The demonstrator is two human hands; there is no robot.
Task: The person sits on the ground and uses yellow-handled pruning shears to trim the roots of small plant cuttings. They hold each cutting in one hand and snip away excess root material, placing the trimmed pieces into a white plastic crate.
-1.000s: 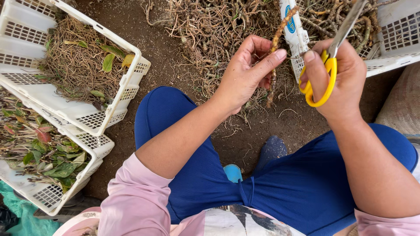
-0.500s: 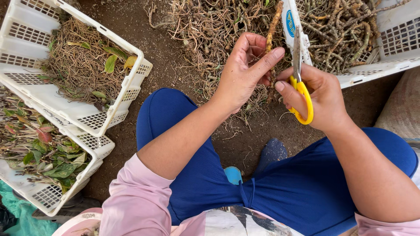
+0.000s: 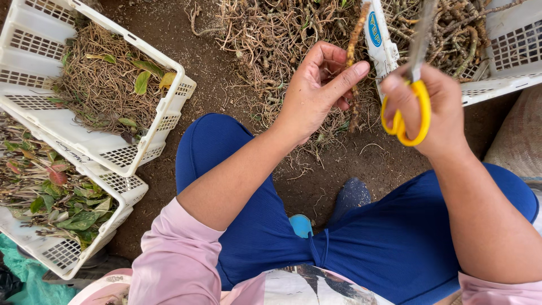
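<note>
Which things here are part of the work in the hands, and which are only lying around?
In use:
- left hand pinching a root stem
- right hand holding yellow-handled scissors

Lying about:
- root pile on the soil
- crate of dry roots
- crate of leaves
- right-side crate

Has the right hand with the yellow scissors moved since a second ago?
Yes. The right hand with the yellow scissors has shifted left, away from the white crate at upper right and closer to the left hand holding the root stem.
</note>
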